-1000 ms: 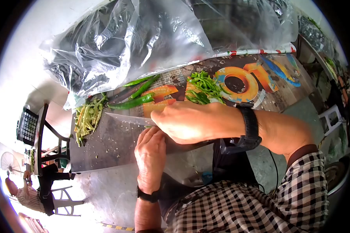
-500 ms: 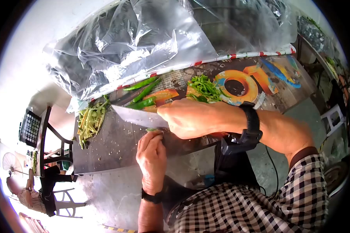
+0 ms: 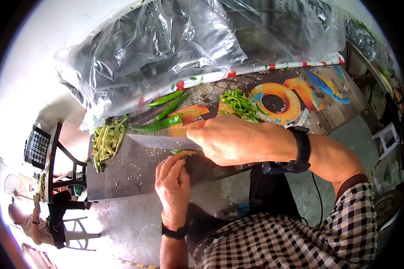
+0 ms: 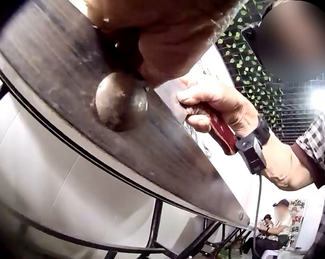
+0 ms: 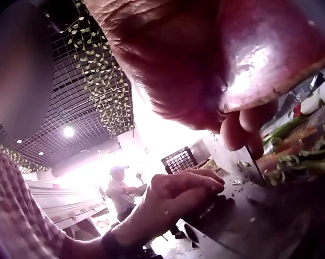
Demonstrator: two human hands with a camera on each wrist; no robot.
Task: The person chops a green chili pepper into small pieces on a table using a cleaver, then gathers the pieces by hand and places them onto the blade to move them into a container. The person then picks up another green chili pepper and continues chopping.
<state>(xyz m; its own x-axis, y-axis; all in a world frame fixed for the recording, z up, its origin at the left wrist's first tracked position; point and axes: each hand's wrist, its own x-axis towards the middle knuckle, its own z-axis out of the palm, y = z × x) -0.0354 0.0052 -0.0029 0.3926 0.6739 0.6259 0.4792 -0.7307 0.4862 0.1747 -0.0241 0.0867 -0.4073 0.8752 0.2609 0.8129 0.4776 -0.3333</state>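
My right hand [image 3: 242, 140] grips a knife by its dark red handle [image 4: 222, 134]. The broad blade [image 3: 161, 141] points left across the table, just beyond my left fingertips. My left hand [image 3: 173, 184] rests at the table's near edge with its fingers bent together over a piece of green pepper [image 3: 178, 151], most of it hidden by the hand. Beyond the blade lie several whole long green peppers [image 3: 159, 124]. A heap of shredded green pepper [image 3: 238, 103] is past my right hand, and a pile of pale pepper cores and seeds [image 3: 107, 141] lies at the left.
Clear plastic film [image 3: 166, 49] covers the table's far side, over a flower-edged cloth [image 3: 206, 80]. Scattered seeds dot the dark tabletop [image 3: 121, 179]. A seated person [image 3: 36, 224] and a black crate [image 3: 38, 145] are off to the left; a white stool [image 3: 385, 139] stands at the right.
The blade rose and showed its broad face, then came down again near the left fingertips. My right hand has shifted slightly right. The plastic film has billowed, showing more of the flowered cloth edge.
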